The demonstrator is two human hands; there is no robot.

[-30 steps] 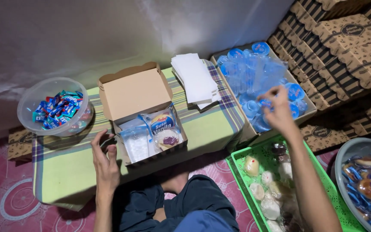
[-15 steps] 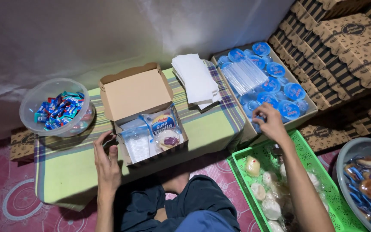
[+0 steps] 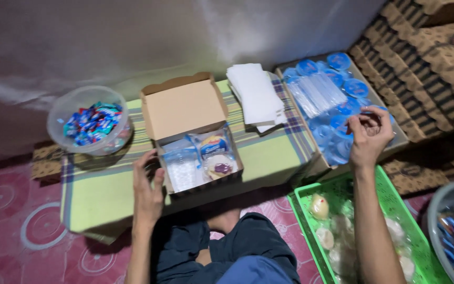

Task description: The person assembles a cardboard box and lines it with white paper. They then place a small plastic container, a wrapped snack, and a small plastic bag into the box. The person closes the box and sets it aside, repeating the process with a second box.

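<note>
Resting at centre frame, the left hand (image 3: 147,192) lies with loosely spread fingers against the open snack box (image 3: 198,139) on the counter (image 3: 101,194) — the right hand (image 3: 369,138), centre right, pinches a blue-lidded cup (image 3: 375,110) over its tray (image 3: 400,138).

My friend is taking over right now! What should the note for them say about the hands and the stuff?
Left hand: open, resting on the left side of the open cardboard box.
Right hand: over the tray of blue-lidded cups, fingers pinched; whether it grips anything is unclear.
Done: box holds packets and a small pastry.
Left: no cup in the box yet; lid open.
</note>
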